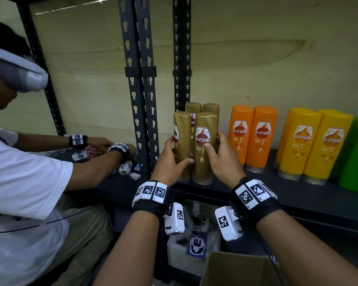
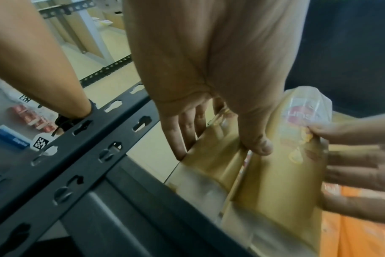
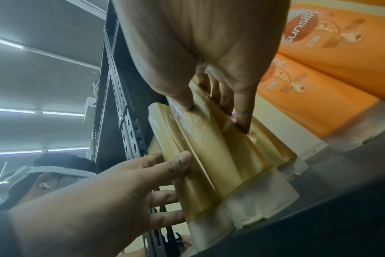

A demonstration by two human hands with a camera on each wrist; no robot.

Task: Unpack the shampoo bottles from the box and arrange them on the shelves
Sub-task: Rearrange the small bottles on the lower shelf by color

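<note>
Your left hand (image 1: pixel 170 159) holds the front left gold bottle (image 1: pixel 182 145), with the thumb across its front and the fingers (image 2: pixel 182 132) round its far side. Your right hand (image 1: pixel 221 159) holds the front right gold bottle (image 1: pixel 204 147), with the thumb on the label and the fingers (image 3: pixel 242 107) down its right side. Both hands are wrapped on their bottles, and the two bottles touch side by side between them.

Both bottles stand upright, cap down, on the dark shelf (image 1: pixel 277 186). Two more gold bottles (image 1: pixel 203 109) stand just behind them. To the right stand orange bottles (image 1: pixel 252 135), then yellow bottles (image 1: pixel 310 145), then a green bottle (image 1: pixel 353 159) at the edge.

The cardboard box (image 1: pixel 236 269) sits low, under your right arm. Another person (image 1: pixel 25 162) in a white shirt works at the next shelf on your left.
</note>
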